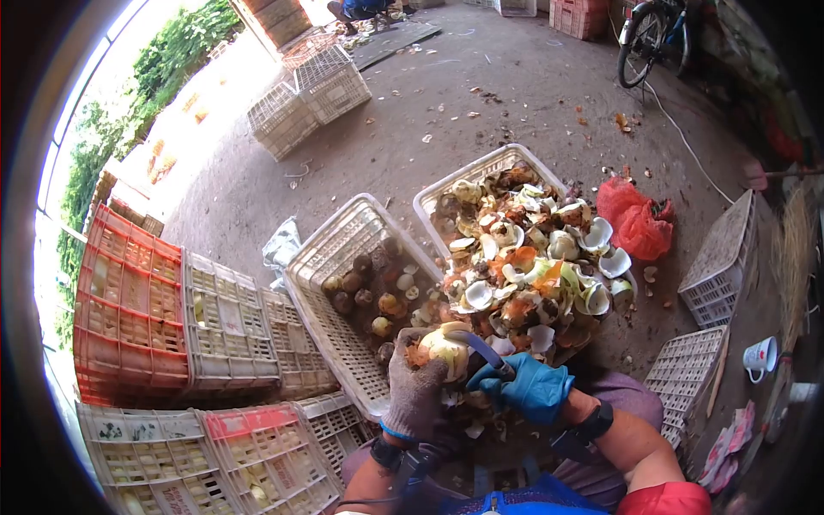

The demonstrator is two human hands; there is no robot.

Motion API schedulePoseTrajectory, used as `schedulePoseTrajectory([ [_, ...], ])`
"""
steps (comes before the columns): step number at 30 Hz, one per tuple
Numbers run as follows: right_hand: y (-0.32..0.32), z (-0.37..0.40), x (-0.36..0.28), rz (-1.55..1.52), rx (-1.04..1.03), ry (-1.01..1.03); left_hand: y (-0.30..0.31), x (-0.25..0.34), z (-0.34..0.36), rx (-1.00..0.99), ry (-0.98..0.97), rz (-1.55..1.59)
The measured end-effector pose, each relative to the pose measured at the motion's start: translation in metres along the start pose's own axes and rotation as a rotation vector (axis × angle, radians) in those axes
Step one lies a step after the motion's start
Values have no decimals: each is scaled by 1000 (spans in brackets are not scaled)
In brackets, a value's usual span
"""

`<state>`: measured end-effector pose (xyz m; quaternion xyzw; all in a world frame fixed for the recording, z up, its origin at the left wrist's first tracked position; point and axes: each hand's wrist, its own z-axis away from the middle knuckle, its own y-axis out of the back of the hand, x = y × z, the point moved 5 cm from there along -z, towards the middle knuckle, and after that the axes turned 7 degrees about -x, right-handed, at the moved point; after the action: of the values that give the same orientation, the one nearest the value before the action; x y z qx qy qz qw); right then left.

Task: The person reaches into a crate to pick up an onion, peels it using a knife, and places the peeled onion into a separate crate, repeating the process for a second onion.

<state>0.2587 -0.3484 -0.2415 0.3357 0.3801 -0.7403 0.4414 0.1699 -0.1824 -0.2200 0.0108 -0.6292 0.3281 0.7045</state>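
Note:
My left hand (415,384), in a grey knit glove, is wrapped round a pale, partly peeled round vegetable (446,352) with brown skin at its left side. In a blue glove, my right hand (528,386) is closed on a curved tool (486,348), whose far end rests against the top of the vegetable. Just beyond my left hand, a white crate (330,343) holds brown, round, unpeeled vegetables (352,283). A second white crate (442,190) is heaped with peels and pale cut shells (515,257).
Stacked red (129,300) and white crates (227,318) stand at the left. A red mesh bag (635,219) lies right of the peels. White crates (719,257), a mug (760,357) and a broom (794,257) are at the right. A person (365,9) and a bicycle (645,43) are farther off.

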Motion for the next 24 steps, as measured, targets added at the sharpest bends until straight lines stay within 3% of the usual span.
schedulePoseTrajectory([
  [4,10,15,-33,122,188,311,-4,-4,-1,-13,52,148],
  [8,12,25,-61,466,413,556,-11,-14,-1,-115,122,-97],
  [11,15,23,-53,180,290,389,-21,2,3,-251,185,-371],
  [13,11,23,-53,68,250,354,-20,0,3,-263,202,-324],
  [15,10,25,-61,285,395,538,-25,-1,8,-244,271,-204],
  [18,10,30,-64,687,635,755,-8,-52,19,-291,730,442],
  [19,9,32,-64,833,716,814,4,-87,15,-406,679,546],
  [23,-5,20,-50,1240,665,707,-23,-55,15,-205,455,256],
  [24,-10,19,-49,1247,610,729,-22,-55,14,-242,402,367],
])
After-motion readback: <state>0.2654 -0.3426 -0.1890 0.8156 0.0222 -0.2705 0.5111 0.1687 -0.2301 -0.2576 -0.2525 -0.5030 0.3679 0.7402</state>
